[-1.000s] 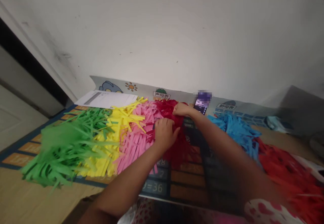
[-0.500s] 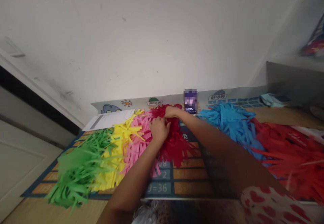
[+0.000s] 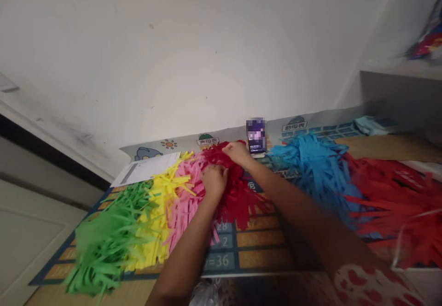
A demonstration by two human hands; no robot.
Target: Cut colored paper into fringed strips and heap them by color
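Crimson fringe (image 3: 238,204) on printed mat (image 3: 260,257), between pink fringe (image 3: 181,214) and blue fringe (image 3: 311,158); handling seems in hand, right hand (image 3: 238,153) fingers curled, left hand (image 3: 214,179) fingers bent, pinch unclear on both, any further move calling for light touch.

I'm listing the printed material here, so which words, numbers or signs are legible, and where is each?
"声母表": table mat, behind dark red strips
"韵母表": mat, behind blue strips
"28": mat, blue cell
"2": mat, cell below
"=36": mat, near front edge; start hidden
Too small or blurred: phone screen, printed sheet, orange cells, lettering among red strips.
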